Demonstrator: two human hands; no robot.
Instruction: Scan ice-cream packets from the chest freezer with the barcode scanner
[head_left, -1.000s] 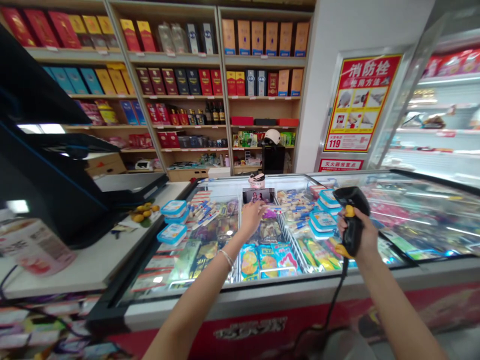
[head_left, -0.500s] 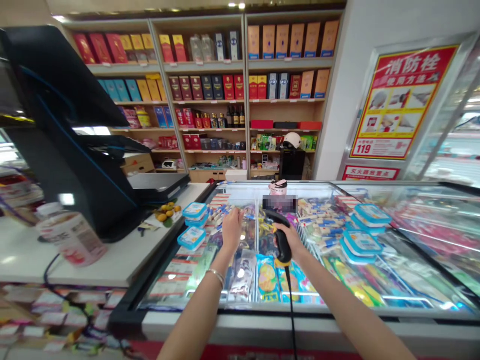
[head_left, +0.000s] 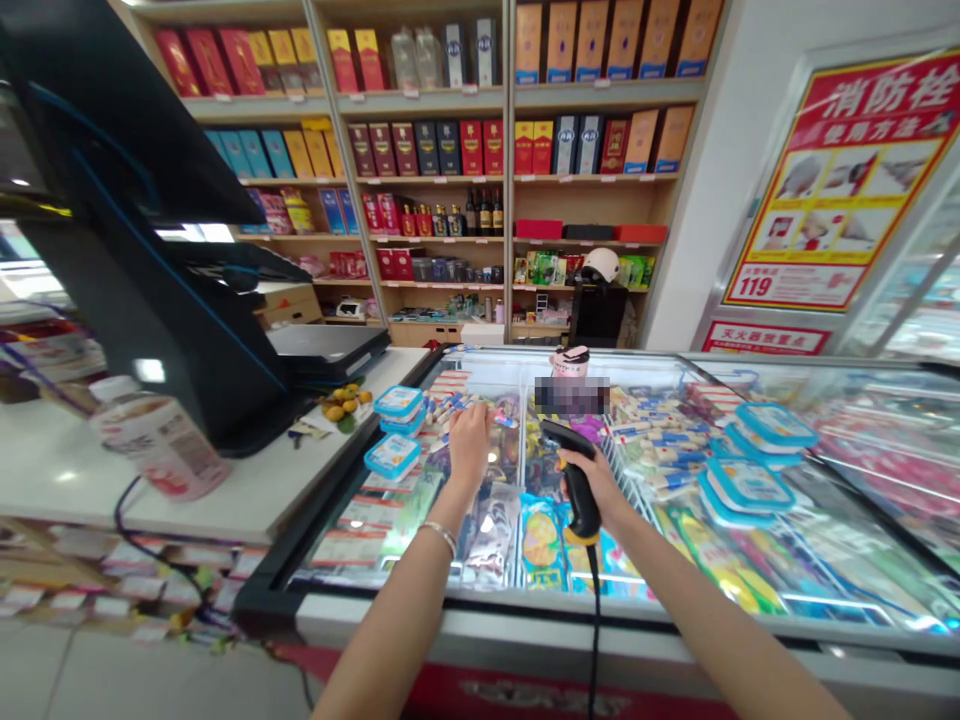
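A black barcode scanner (head_left: 580,490) with yellow trim is gripped in my right hand (head_left: 600,485). Its head points away from me, and a black cord hangs from its handle. My left hand (head_left: 470,440) is over the left part of the freezer's glass top, fingers curled in. Whatever those fingers hold, if anything, is hidden; a small blue, white and red wrapper (head_left: 504,417) shows just beside them, and I cannot tell whether they touch it. Left of this hand, blue-lidded tubs (head_left: 394,455) sit at the freezer's edge. Wrapped ice creams (head_left: 544,540) lie under the glass.
More blue-lidded tubs (head_left: 750,485) are stacked on the right. On the left counter (head_left: 247,515) are a pink-labelled bottle (head_left: 161,440), yellow fruit (head_left: 345,405) and a black checkout terminal (head_left: 150,280). A pink cup (head_left: 570,362) is at the freezer's far side, before shelves of boxes.
My view has tilted down and turned slightly left. Both hands keep nearly the same places over the freezer, the scanner still in the right one.
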